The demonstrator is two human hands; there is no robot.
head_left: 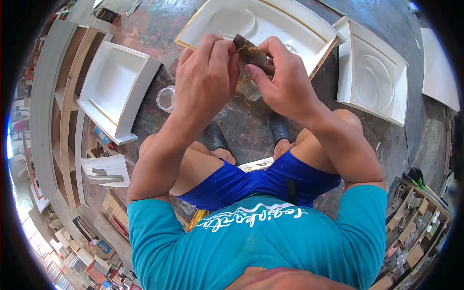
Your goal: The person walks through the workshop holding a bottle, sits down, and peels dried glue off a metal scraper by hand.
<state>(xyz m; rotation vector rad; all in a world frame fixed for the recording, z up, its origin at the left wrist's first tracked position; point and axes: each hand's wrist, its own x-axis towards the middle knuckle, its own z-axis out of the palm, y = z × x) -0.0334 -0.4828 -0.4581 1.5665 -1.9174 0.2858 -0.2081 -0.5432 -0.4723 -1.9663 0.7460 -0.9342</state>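
My left hand [205, 72] and my right hand [285, 79] are raised close together in front of me. Between them is a small, stiff brown sheet [254, 56], bent and smeared with yellowish stuff. It looks like sandpaper, but I cannot be sure. The fingers of my left hand pinch its upper left corner, and my right thumb and fingers grip its right side. Just beneath lies a clear plastic piece [248, 88] with yellowish crumbs on it. A clear round jar [166, 98] stands on the floor left of my left wrist.
Beyond my hands lies a large white open box [270, 24] with gold trim. Other white boxes stand at left [115, 77] and right [372, 72]. A wooden shelf frame [67, 111] runs along the left, and a compartmented crate [415, 227] sits at lower right.
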